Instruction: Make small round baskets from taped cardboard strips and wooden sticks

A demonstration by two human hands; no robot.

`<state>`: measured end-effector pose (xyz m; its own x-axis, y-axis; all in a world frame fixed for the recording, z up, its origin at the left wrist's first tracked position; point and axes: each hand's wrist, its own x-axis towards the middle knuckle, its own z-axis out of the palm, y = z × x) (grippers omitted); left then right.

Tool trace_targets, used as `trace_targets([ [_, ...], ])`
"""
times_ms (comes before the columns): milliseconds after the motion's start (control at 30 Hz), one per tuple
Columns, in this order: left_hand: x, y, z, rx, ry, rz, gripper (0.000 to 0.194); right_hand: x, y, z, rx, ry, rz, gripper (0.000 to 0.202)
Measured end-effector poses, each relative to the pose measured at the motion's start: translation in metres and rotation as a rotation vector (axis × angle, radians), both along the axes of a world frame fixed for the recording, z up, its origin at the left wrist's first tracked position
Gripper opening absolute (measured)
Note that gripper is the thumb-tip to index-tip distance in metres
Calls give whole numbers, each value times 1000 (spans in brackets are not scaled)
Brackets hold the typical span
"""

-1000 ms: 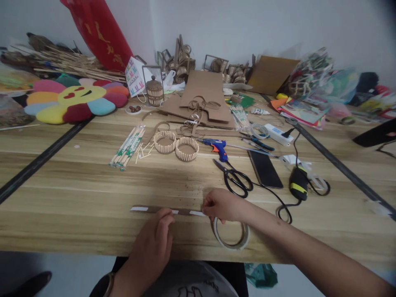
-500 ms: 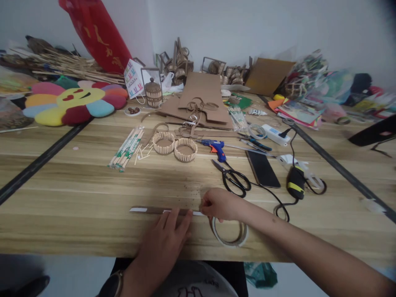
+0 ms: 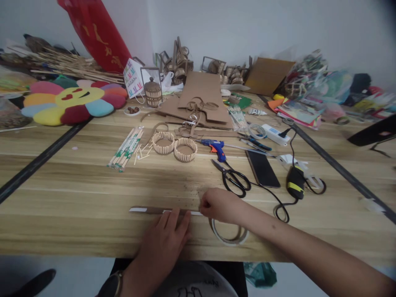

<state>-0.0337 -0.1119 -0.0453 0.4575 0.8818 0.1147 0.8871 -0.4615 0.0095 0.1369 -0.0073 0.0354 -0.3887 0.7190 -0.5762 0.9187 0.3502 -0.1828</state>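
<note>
A thin brown strip [image 3: 151, 210] with white pieces on it lies flat near the table's front edge. My left hand [image 3: 165, 237] rests on it with the fingers spread, pressing it down. At the strip's right end my right hand [image 3: 216, 205] is closed in a pinch, with the fingertips curled out of sight; what they grip is hidden. A roll of tape [image 3: 230, 241] lies just below my right wrist, partly covered by it.
Black scissors [image 3: 236, 182], a blue glue gun [image 3: 217, 149] and a phone [image 3: 263, 168] lie beyond my right hand. Two stick rings [image 3: 185, 150] and packaged sticks [image 3: 126, 149] are farther left. Cardboard sheets [image 3: 204, 97] lie at the back.
Both hands are nearly unchanged; my right hand has shifted very slightly left at the strip's end.
</note>
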Motion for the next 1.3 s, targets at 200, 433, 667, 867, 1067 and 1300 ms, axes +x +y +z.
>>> trace_targets([
  [200, 0, 2, 3, -30, 5, -20, 42, -12, -10, 11, 88, -109, 17, 25],
  [433, 0, 2, 5, -70, 50, -19, 42, -16, -17, 7, 150, -147, 57, 27],
  [667, 5, 9, 18, -176, 49, -8, 46, -16, -17, 5, 142, -123, 75, 23],
  [867, 10, 14, 23, -159, 7, 43, 33, 0, -13, 5, 93, -26, 72, 25],
  [1067, 16, 27, 34, -90, -125, 70, 21, 12, -17, 8, 68, 92, 101, 21],
  [1300, 23, 49, 52, -449, -377, 48, 23, 6, -36, 8, 239, 62, 109, 26],
])
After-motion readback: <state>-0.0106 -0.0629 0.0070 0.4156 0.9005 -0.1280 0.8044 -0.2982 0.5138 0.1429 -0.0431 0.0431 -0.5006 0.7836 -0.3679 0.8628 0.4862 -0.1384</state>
